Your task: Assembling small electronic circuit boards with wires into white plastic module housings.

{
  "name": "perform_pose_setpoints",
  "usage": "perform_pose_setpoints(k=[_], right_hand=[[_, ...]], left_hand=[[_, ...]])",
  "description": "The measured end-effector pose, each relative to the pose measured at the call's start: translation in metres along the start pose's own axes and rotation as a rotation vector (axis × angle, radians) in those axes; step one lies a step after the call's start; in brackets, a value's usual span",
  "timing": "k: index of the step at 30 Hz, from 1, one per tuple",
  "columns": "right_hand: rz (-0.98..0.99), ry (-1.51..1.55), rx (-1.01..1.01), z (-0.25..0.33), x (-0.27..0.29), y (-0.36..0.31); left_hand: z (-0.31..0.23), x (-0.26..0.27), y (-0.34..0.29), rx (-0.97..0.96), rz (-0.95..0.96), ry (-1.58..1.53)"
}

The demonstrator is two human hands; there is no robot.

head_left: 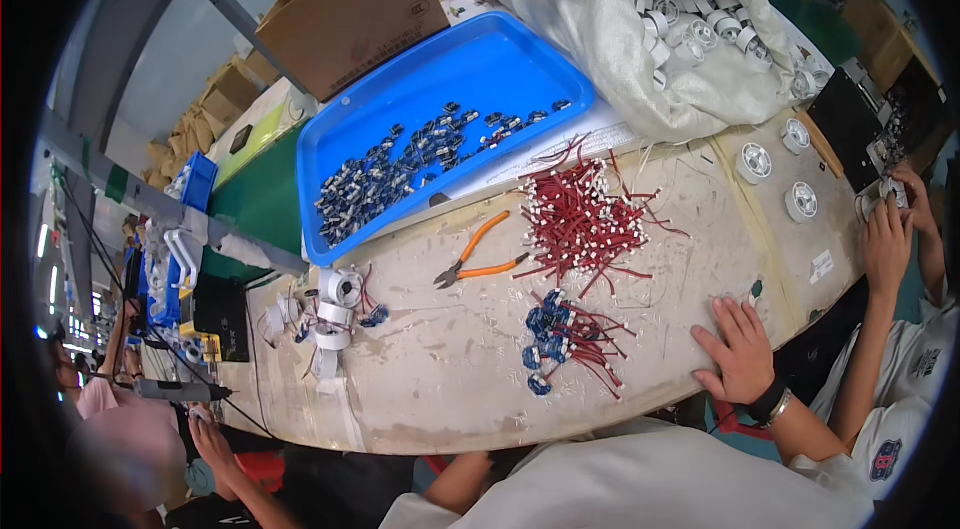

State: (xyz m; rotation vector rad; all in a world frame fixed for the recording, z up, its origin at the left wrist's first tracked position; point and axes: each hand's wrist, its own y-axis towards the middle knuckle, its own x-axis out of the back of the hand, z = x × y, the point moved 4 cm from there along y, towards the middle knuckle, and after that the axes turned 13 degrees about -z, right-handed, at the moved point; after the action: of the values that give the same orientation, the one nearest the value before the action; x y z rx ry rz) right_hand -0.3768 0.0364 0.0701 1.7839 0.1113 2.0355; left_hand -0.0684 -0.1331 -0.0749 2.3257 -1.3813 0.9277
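Currently, right hand [740,354] lies palm down on the pale, worn worktable [420,379], fingers moderately spread, nothing in its hold; a dark band and a metal bracelet [780,407] circle the wrist. Left hand is hidden below the table's near edge, only part of the bare left forearm [462,481] showing; cannot tell how far open it is or whether it has hold of anything.

Left of the right hand, apart from it: a cluster of small blue circuit boards with red wire leads [547,329], leads trailing rightward. Just beyond, a heaped pile of short red wires with white connectors [580,219]. Pliers with orange handles [490,270] lie beside that pile, handles parted. Farther left, a group of white cylindrical housings [335,314].

Behind, a bright blue rectangular plastic tray [490,59] containing many small dark components [390,174]. To its right, an open white woven sack [600,59] holding white round parts [700,27].
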Motion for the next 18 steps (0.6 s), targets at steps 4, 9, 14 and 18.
perform_pose_setpoints(k=[4, 9, 14, 18], right_hand=[[-0.063, 0.009, 0.010, 0.003, 0.005, 0.000], [-0.140, 0.041, 0.036, -0.003, 0.001, -0.005], [-0.257, 0.042, -0.066, -0.004, 0.009, -0.011], [-0.335, 0.127, -0.043, -0.004, 0.004, -0.006]], left_hand=[[-0.039, 0.024, -0.019, -0.002, 0.016, 0.001], [-0.160, 0.151, -0.026, 0.222, -0.064, -0.258], [-0.216, 0.229, 0.091, 0.002, -0.534, -0.240], [-0.199, 0.239, 0.219, -0.242, -0.698, 0.390]])
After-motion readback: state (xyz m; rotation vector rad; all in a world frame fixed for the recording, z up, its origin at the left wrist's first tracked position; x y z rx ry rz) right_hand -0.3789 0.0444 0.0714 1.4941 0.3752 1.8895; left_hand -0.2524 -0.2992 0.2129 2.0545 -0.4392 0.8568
